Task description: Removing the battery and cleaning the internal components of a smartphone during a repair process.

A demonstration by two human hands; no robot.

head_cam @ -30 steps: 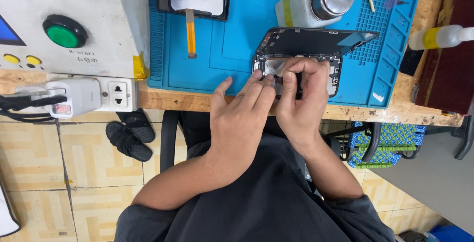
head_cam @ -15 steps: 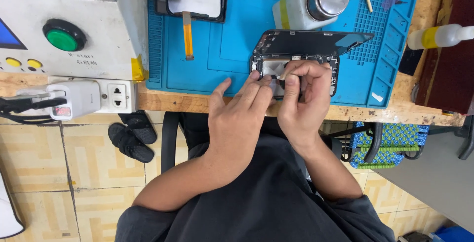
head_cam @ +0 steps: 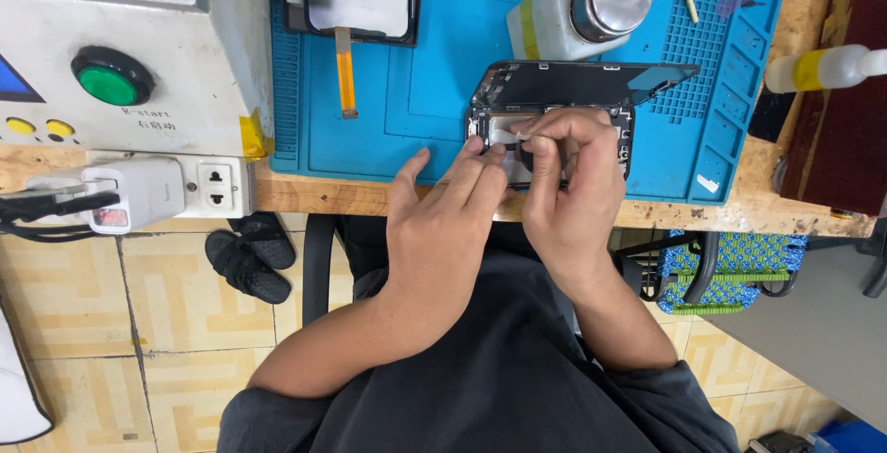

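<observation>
Blue work mat [head_cam: 407, 102] on a wooden bench [head_cam: 333, 196], tiled floor below. Opened phone [head_cam: 554, 111] lies at the mat's near edge, lid part propped up at 12 o'clock of the body.

My left hand [head_cam: 443, 222] sits at 7 o'clock of the phone, fingers extended, fingertips [head_cam: 488, 156] pressing on the lower left of the phone body. Nothing clasped in it, just flat contact.

My right hand [head_cam: 573, 185] covers the phone's lower middle from 6 o'clock. Thumb and forefinger are pinched on a small pale strip [head_cam: 514, 135] at the inside of the phone, just at 3 o'clock of my left fingertips. Can't tell what the strip is, too small.

Around it: white bottle with a metal cap [head_cam: 577, 5] at 12 o'clock of the phone, detached screen with an orange flex cable [head_cam: 345, 70] at 10 o'clock, grey machine with a green button [head_cam: 111, 79] far out at 9 o'clock, power strip [head_cam: 185, 190] under it. Black sandals [head_cam: 248, 254] on the floor.
</observation>
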